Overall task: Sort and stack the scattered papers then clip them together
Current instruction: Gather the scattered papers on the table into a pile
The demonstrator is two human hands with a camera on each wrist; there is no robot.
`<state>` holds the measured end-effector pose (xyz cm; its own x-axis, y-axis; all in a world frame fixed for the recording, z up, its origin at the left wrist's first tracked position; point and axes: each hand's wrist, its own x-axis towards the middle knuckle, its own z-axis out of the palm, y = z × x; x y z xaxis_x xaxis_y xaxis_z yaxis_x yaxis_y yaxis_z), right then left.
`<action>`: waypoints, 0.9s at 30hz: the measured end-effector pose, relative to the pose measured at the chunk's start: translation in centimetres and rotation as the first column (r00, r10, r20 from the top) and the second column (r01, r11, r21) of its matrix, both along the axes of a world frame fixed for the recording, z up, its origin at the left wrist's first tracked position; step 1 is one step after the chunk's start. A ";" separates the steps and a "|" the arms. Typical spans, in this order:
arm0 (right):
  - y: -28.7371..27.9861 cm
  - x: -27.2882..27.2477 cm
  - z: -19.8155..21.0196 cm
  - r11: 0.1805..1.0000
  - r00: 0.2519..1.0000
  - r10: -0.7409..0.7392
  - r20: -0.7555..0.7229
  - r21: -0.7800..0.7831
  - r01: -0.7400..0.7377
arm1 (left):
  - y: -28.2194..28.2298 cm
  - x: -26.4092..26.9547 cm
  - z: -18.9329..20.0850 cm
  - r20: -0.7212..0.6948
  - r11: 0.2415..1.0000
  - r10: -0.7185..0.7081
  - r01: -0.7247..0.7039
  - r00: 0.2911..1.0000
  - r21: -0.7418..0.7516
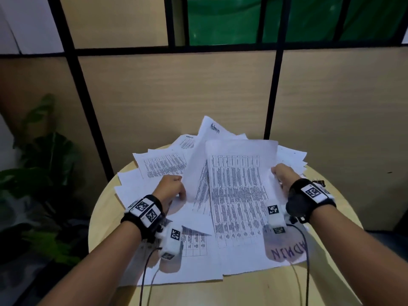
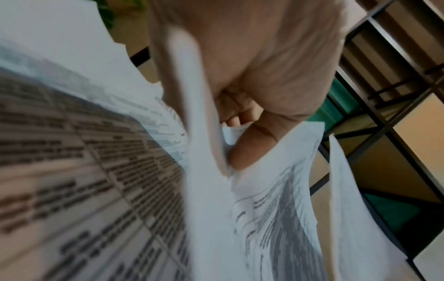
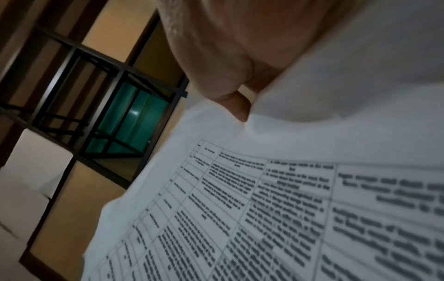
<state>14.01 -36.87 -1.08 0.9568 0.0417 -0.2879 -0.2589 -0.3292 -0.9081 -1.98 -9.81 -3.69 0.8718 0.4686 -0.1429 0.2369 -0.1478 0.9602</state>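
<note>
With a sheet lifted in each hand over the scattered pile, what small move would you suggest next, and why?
Probably bring the left hand and its sheet over the right hand and its table-printed sheet and square the edges: both are pinched and lifted, the other papers lie fanned, and the binder clips lie unused.

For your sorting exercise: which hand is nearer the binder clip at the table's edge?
Right. The right hand grips a printed sheet just left of the binder clip; the left hand holds another sheet, far across the pile.

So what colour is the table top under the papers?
Light, pale wood table top, showing best in the head view.
</note>
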 end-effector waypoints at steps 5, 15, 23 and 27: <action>0.1 -1.3 -0.1 0.978 0.995 0.087 -0.054 0.195 -0.075 | -1.5 -0.7 0.4 0.016 1.000 -0.011 0.010 1.000 0.001; 0.3 -0.6 0.6 0.988 0.980 -0.127 0.151 0.110 0.111 | -0.9 -1.8 -0.2 -0.015 0.997 0.009 -0.008 1.000 0.075; 2.2 -1.3 0.5 0.979 0.989 -0.097 0.110 0.191 0.075 | -1.3 -1.2 0.8 -0.003 0.977 0.015 -0.015 1.000 -0.212; 4.3 -5.6 1.0 0.964 0.971 0.056 0.234 0.242 -0.114 | -0.1 -1.4 2.1 0.087 0.892 0.069 -0.023 0.994 -0.451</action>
<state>8.39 -32.59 -0.11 0.9849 0.1689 -0.0373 -0.0215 -0.0942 -0.9953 -3.38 -9.94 -1.55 0.8712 0.4147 -0.2627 0.1347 0.3127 0.9403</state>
